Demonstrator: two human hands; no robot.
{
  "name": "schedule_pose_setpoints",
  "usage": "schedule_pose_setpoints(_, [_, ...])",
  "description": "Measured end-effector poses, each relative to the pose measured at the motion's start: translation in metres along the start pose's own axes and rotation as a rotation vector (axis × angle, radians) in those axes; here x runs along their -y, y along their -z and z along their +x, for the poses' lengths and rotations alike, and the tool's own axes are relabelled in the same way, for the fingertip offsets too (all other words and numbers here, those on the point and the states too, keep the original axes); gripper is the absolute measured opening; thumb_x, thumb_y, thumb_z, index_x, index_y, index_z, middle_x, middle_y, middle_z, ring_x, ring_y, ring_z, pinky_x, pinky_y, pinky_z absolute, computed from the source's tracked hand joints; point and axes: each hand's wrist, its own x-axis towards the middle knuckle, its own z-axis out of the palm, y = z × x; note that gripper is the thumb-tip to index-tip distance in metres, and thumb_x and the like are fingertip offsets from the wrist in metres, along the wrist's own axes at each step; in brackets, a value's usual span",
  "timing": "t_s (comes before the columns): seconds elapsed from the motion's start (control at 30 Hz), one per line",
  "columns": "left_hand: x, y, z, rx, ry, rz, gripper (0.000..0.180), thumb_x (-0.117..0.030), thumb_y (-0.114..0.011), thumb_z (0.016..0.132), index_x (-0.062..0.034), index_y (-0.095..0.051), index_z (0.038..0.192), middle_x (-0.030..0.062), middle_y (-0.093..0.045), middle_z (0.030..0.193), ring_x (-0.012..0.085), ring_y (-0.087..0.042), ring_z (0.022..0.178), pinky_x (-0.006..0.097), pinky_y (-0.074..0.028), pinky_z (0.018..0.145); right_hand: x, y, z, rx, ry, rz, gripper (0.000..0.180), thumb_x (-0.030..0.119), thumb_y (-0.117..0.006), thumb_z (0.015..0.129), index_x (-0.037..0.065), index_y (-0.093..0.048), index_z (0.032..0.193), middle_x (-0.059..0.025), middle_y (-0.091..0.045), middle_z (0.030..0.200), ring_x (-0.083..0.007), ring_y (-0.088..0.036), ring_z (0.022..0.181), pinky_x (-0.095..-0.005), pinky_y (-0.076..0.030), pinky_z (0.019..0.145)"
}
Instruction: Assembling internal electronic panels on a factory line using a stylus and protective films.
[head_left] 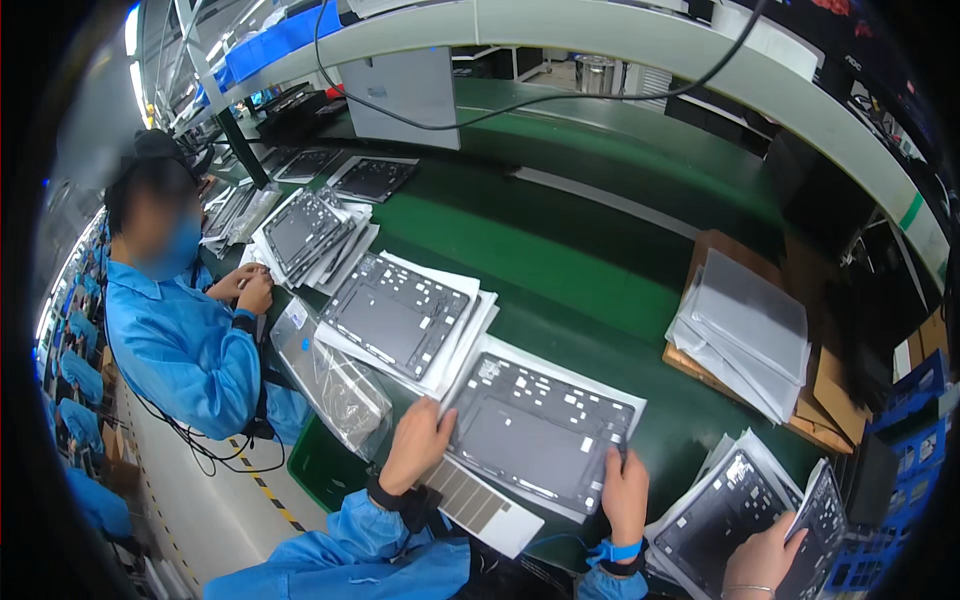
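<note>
A dark grey tablet back housing [530,440], dotted with small white patches, lies on white sheets in front of me. My left hand [420,438] is closed on its left edge, the thumb on the upper face. At the opposite edge my right hand [624,492] grips the right side, thumb on top and the other fingers partly hidden. A white card with rows of grey-brown strips [478,500] sits by my left wrist, just below the housing. To the left, a similar tablet housing [390,310] rests on a stack of white sheets.
A co-worker in blue [180,340] works at the left beside more stacked housings [300,225]. Nearer lies a clear plastic bag [335,380]. Another person's hand [765,558] holds a housing at the lower right. Translucent sleeves [745,320] lie on cardboard across the green bench [590,270].
</note>
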Motion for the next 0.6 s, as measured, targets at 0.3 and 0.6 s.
schedule_pose_setpoints(0.3, [-0.042, 0.064, 0.036, -0.018, 0.227, -0.913, 0.029, -0.029, -0.053, 0.108, -0.0022, -0.059, 0.117, 0.0079, -0.062, 0.083, 0.0168, -0.065, 0.062, 0.032, -0.055, 0.047, -0.012, -0.018, 0.004, -0.038, -0.12, 0.34, 0.038, 0.027, -0.049, 0.109, -0.007, -0.062, 0.103, -0.0213, -0.066, 0.084, -0.0243, -0.061, 0.076, -0.0391, -0.048, 0.072])
schedule_pose_setpoints(0.6, [0.165, 0.159, 0.126, -0.112, 0.34, -0.755, 0.036, -0.039, -0.056, 0.106, -0.0071, -0.061, 0.122, -0.0022, -0.063, 0.086, 0.0097, -0.06, 0.063, 0.026, -0.05, 0.047, 0.039, -0.044, -0.071, 0.441, 0.54, -0.318, 0.044, 0.035, -0.082, 0.081, 0.009, -0.063, 0.111, -0.0124, -0.066, 0.096, -0.037, -0.07, 0.076, -0.0451, -0.054, 0.061])
